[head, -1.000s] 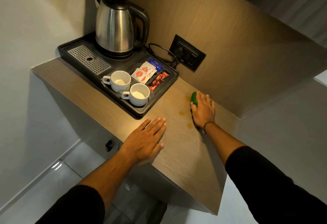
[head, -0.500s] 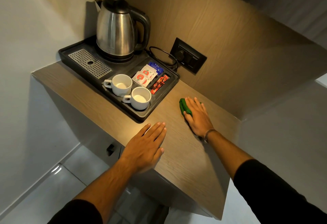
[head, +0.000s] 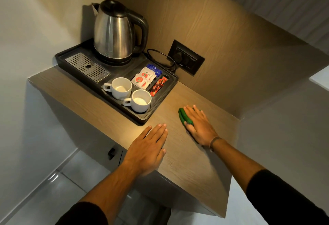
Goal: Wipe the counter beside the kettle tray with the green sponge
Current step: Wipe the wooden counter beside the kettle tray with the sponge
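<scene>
My right hand presses flat on the green sponge, which shows only at its left edge under my fingers. The sponge lies on the wooden counter, a little to the right of the black kettle tray. My left hand rests flat, fingers together, on the counter near its front edge, just below the tray's near corner. It holds nothing.
On the tray stand a steel kettle, two white cups, sachets and a metal drip grid. A black wall socket with the kettle cord sits behind. The wood back panel runs close behind the sponge.
My right hand has slid the sponge left and toward me, from near the back panel to beside the tray. The yellowish spots on the wood no longer show. My left hand stayed put.
</scene>
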`<action>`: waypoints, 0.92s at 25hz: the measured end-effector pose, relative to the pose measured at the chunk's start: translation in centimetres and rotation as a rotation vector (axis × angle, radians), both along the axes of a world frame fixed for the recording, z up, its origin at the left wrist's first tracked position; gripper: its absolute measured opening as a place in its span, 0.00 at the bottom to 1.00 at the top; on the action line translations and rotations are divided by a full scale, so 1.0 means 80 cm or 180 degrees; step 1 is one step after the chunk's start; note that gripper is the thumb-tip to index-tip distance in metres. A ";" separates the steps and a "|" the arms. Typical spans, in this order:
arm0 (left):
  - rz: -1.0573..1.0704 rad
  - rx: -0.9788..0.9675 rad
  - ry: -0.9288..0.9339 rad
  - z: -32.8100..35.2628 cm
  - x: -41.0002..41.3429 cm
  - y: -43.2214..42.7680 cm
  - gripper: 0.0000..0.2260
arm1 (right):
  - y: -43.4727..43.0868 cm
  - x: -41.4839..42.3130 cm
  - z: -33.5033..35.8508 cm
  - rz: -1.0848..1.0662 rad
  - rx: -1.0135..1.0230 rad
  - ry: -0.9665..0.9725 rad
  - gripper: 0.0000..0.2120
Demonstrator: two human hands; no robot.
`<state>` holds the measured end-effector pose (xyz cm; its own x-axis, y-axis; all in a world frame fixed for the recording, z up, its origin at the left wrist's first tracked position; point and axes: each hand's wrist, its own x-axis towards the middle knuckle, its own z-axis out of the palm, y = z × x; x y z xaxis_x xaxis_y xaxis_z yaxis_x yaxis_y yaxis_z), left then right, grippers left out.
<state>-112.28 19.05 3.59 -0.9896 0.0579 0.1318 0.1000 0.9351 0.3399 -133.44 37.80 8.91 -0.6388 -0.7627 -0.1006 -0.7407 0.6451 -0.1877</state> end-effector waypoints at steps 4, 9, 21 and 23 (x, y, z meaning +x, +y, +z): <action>-0.0014 -0.0061 -0.0018 -0.001 -0.001 -0.001 0.29 | -0.062 0.017 -0.002 -0.0428 -0.0082 0.0045 0.32; -0.0017 -0.0099 0.0006 -0.003 -0.002 -0.001 0.30 | 0.039 0.064 -0.015 0.0137 -0.0114 0.0145 0.33; -0.0041 -0.0181 -0.0041 0.000 -0.002 -0.003 0.30 | 0.070 0.094 -0.008 -0.0560 -0.0061 0.0053 0.31; -0.0044 -0.0173 -0.0052 0.002 -0.003 -0.002 0.30 | 0.035 0.109 -0.007 -0.0802 -0.0092 0.0083 0.32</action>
